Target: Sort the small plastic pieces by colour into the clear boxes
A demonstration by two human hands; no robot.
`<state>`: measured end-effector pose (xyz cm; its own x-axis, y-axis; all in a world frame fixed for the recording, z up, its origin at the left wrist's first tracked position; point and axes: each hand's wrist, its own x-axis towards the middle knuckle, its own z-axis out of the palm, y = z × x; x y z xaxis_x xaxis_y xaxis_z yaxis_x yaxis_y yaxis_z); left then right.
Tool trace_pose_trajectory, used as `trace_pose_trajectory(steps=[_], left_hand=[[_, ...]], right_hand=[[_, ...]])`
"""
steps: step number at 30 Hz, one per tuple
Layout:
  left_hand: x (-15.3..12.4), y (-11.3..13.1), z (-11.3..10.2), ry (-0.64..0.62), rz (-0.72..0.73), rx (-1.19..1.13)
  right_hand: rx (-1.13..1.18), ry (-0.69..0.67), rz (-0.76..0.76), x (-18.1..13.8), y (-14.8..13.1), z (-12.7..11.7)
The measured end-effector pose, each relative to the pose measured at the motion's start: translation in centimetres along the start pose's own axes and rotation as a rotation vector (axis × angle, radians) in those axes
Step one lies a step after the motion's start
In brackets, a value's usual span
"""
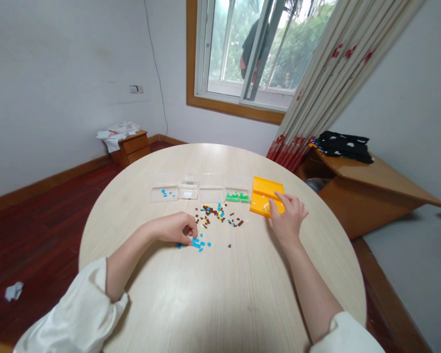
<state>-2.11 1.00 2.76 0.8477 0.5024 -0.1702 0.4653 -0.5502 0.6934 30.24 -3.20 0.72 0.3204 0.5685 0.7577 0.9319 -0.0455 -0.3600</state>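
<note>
On the round pale wooden table (224, 294), my left hand (176, 228) rests with fingers curled, its tips pinched at a small group of blue bricks (198, 243). My right hand (288, 215) grips the near right corner of an orange tray (265, 189) that holds a few small yellow and white pieces. Between the hands lies a scatter of tiny brown, blue and yellow bricks (216, 215). Behind it stands a row of clear plastic boxes: one with blue pieces (163, 193), one with a white piece (188, 191), one without visible contents (211, 194), one with green pieces (237, 196).
A low wooden desk (371, 181) with a black dotted cloth (345, 145) stands right of the table, beside a curtain (330, 78) and window. A small bedside cabinet (132, 146) with papers sits at the far left wall. Crumpled paper (13, 291) lies on the dark floor.
</note>
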Motion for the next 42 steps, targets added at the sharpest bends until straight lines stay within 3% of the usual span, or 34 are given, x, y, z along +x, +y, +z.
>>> trace_pose_trajectory(steps=[5,20,23,27,30,34,40,42], left_hand=[[0.0,0.0,0.0,-0.002,0.006,-0.027],[-0.4,0.8,-0.5,0.000,-0.040,-0.203],[-0.5,0.3,-1.6,0.283,-0.069,-0.193],[-0.8,-1.4,-3.3,0.954,-0.204,-0.131],[-1.3,-2.6,-4.0,1.219,-0.347,-0.044],[-1.5,-3.6,-4.2,1.268,-0.459,0.045],[-1.2,-3.5,-3.9,1.282,-0.385,0.042],[-1.1,-3.0,-3.8,1.221,-0.323,-0.004]], right_hand=[[0.007,-0.021,0.027,0.0,-0.1,0.1],[0.184,-0.063,-0.102,-0.3,-1.1,0.1],[0.210,-0.072,-0.120,-0.3,-1.1,0.1],[0.245,-0.086,-0.145,-0.4,-1.3,0.1],[0.266,-0.099,-0.158,-0.6,-1.6,0.0],[0.282,-0.123,-0.168,-0.7,-1.8,0.0],[0.285,-0.147,-0.167,-0.9,-2.1,0.1],[0.297,-0.195,-0.164,-1.2,-2.3,0.3]])
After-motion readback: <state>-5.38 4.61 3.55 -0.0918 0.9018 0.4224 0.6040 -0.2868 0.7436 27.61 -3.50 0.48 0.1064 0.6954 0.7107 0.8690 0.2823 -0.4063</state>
